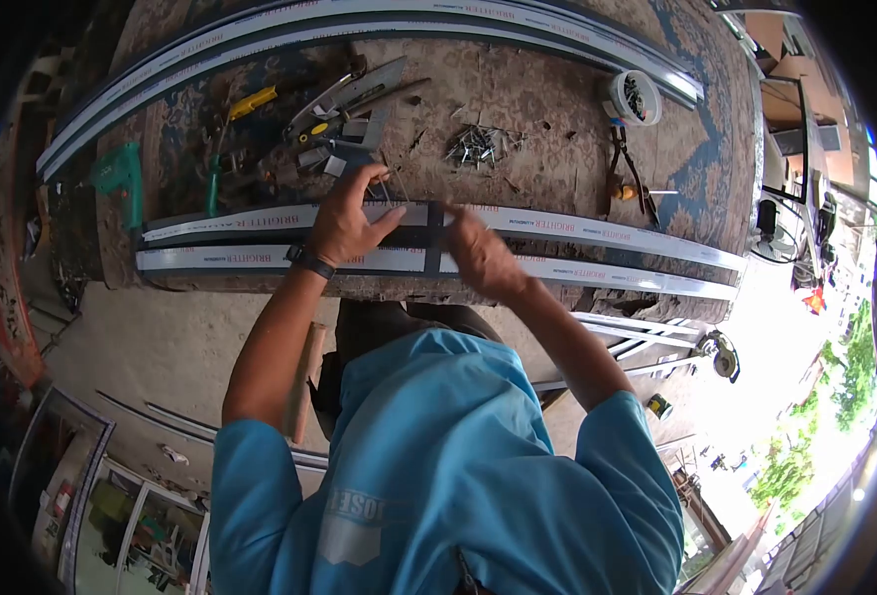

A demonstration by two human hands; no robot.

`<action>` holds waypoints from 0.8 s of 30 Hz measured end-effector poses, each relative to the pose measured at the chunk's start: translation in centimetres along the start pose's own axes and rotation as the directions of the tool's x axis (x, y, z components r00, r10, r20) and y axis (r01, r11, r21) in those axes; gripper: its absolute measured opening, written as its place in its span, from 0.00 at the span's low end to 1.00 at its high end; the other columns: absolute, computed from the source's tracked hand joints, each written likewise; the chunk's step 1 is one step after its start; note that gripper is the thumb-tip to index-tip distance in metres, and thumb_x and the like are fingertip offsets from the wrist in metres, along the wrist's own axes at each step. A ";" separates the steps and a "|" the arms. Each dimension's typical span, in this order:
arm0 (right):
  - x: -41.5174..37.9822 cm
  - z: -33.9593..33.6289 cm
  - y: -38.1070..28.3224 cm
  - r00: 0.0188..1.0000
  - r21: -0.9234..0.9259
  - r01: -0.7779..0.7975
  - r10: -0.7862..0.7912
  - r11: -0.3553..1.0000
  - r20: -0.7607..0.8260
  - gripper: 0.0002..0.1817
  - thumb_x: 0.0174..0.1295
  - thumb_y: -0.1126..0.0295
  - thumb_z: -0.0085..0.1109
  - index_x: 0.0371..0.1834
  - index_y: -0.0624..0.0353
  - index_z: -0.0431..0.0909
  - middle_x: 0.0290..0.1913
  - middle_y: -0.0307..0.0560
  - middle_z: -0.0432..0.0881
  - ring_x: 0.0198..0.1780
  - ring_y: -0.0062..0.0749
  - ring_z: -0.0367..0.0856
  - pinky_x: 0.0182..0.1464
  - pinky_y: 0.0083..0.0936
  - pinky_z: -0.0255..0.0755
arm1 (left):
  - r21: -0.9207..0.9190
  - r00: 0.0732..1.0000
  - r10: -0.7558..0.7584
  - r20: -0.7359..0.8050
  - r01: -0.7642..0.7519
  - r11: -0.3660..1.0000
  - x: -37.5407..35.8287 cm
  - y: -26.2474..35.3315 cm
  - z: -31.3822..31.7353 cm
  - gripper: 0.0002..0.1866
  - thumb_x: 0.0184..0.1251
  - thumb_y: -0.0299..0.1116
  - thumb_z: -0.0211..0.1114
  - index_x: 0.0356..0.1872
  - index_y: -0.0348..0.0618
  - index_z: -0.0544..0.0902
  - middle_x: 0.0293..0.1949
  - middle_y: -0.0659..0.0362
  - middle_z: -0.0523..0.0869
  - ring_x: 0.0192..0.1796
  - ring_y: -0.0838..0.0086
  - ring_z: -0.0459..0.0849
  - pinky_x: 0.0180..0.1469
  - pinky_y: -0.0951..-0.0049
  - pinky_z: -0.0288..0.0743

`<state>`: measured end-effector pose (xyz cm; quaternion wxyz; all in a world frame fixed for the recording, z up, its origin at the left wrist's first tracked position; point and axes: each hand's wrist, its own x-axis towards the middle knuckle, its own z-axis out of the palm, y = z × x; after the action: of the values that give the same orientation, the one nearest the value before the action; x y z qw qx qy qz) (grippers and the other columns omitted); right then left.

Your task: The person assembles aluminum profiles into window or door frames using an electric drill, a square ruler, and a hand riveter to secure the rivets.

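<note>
My left hand (352, 223), a dark watch on its wrist, is over the near aluminium profiles. Thumb and fingers curl round something thin and greyish that I cannot make out. My right hand (483, 256) is smeared by motion, its fingertips near a short dark crosspiece (433, 238) that spans the two profiles. The upper profile (597, 230) and the lower profile (597, 271) lie side by side along the bench's near edge, wrapped in white film with red lettering. Beyond my left hand lie a yellow-and-black tape measure (321, 129) and small metal offcuts (334, 165).
A pile of screws (478, 147) lies mid-bench. Pliers (620, 164), a screwdriver (642, 191) and a white tub (634, 99) sit to the right. A green power tool (119, 178) and a yellow-handled tool (252, 103) are at the left. Long profiles (379, 25) line the far side.
</note>
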<state>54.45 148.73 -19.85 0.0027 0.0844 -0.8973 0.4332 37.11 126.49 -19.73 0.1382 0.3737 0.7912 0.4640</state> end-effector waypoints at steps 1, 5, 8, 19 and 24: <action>-0.6 0.9 -0.8 0.993 -0.035 0.100 -0.102 0.994 -0.064 0.17 0.70 0.83 0.57 0.60 0.68 0.69 0.56 0.70 0.80 0.59 0.70 0.80 0.63 0.50 0.79 | -0.007 1.000 0.008 0.000 -0.008 1.000 0.0 -0.3 -0.1 0.31 0.60 0.37 0.81 0.63 0.41 0.79 0.55 0.48 0.87 0.56 0.50 0.87 0.60 0.57 0.82; -1.4 -2.8 -5.1 0.984 0.099 -0.171 0.165 0.980 0.060 0.18 0.71 0.83 0.60 0.61 0.63 0.71 0.53 0.61 0.82 0.55 0.60 0.84 0.57 0.47 0.81 | 0.032 0.995 0.089 0.049 -0.090 0.995 -0.5 -0.1 0.5 0.32 0.59 0.38 0.82 0.64 0.43 0.79 0.55 0.50 0.88 0.58 0.52 0.87 0.63 0.56 0.80; 0.3 -3.4 -4.1 0.988 0.006 -0.126 0.127 0.992 -0.087 0.17 0.65 0.80 0.66 0.56 0.60 0.77 0.55 0.55 0.80 0.55 0.58 0.83 0.58 0.46 0.78 | 0.055 0.988 0.102 0.111 -0.109 0.993 -0.1 0.6 1.8 0.33 0.57 0.38 0.83 0.64 0.46 0.79 0.58 0.53 0.86 0.62 0.52 0.84 0.66 0.53 0.76; 5.8 -4.0 -1.2 0.983 -0.294 0.150 -0.109 0.944 0.149 0.23 0.53 0.66 0.79 0.55 0.45 0.88 0.60 0.46 0.78 0.60 0.46 0.80 0.65 0.43 0.77 | 0.144 0.973 0.091 0.211 -0.123 0.982 0.5 1.3 3.9 0.30 0.52 0.38 0.83 0.58 0.47 0.83 0.55 0.55 0.85 0.61 0.56 0.83 0.66 0.53 0.75; 5.8 -3.5 -0.3 0.974 -0.301 0.184 -0.132 0.936 0.186 0.21 0.52 0.66 0.80 0.52 0.46 0.89 0.58 0.46 0.79 0.60 0.46 0.80 0.66 0.43 0.76 | 0.166 0.972 0.068 0.224 -0.107 0.980 0.6 1.4 4.0 0.31 0.51 0.39 0.83 0.58 0.45 0.83 0.54 0.55 0.85 0.60 0.56 0.83 0.65 0.53 0.75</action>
<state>48.53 150.42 -16.94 -0.0222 0.1900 -0.9426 0.2738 39.64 129.86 -20.59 0.1692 0.4674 0.7922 0.3540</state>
